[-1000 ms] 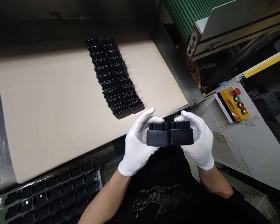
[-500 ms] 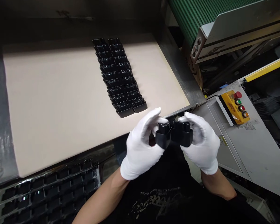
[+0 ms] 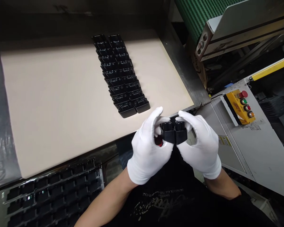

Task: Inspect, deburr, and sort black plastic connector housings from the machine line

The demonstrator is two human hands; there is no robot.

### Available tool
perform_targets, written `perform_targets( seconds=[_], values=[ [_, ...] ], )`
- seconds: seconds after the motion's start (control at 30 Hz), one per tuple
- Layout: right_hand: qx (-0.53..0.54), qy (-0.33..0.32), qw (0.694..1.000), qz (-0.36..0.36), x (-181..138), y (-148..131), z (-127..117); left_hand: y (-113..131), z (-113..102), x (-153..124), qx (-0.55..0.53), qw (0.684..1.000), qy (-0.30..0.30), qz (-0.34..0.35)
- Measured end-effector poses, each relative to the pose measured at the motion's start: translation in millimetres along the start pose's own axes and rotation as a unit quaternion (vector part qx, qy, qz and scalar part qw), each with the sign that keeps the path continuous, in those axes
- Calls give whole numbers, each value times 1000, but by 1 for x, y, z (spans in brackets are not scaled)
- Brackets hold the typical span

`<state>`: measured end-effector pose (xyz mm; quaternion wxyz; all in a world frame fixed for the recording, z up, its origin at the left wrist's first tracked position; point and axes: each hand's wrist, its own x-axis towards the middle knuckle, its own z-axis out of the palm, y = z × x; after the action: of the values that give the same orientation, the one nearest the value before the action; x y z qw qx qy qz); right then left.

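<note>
Two black plastic pieces, side by side and touching, pinched between both white-gloved hands just past the near edge of the tan sheet. Only their tops and front faces showing between the gloves.

Left hand: fingers curled and clenched around the left piece from the outer side, with a small red spot under them, too hidden to name. Right hand: fingers closed on the right piece from the opposite side. No release by either hand; both gripping the pair firmly at the fingertips.

Close by, on the sheet, two long rows of black pieces, packed tight and running away from the near edge, with a short gap between the nearest pair and the left hand. Rows nearer the sheet's right edge than its left.

Below the near edge, to the left, a black tray holding more pieces. Past the right edge, a yellow control box with red, green and orange buttons. Beyond the far right corner, a green conveyor belt.
</note>
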<state>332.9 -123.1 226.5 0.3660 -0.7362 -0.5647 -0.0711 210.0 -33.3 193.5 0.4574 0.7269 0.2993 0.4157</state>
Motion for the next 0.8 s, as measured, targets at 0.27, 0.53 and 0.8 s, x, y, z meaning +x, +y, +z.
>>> perform_targets(
  seconds=[0.27, 0.53, 0.8],
  values=[
    [-85, -29, 996, -5, 2, -2, -6, -4, -5, -2, -27, 996, 9, -87],
    [-118, -58, 991, 3, 3, -4, -9, -2, -7, -2, 32, 999, -26, -12],
    [-169, -101, 980, 4, 8, -12, -11, -2, -9, 0, 164, 981, -6, 101]
  ],
)
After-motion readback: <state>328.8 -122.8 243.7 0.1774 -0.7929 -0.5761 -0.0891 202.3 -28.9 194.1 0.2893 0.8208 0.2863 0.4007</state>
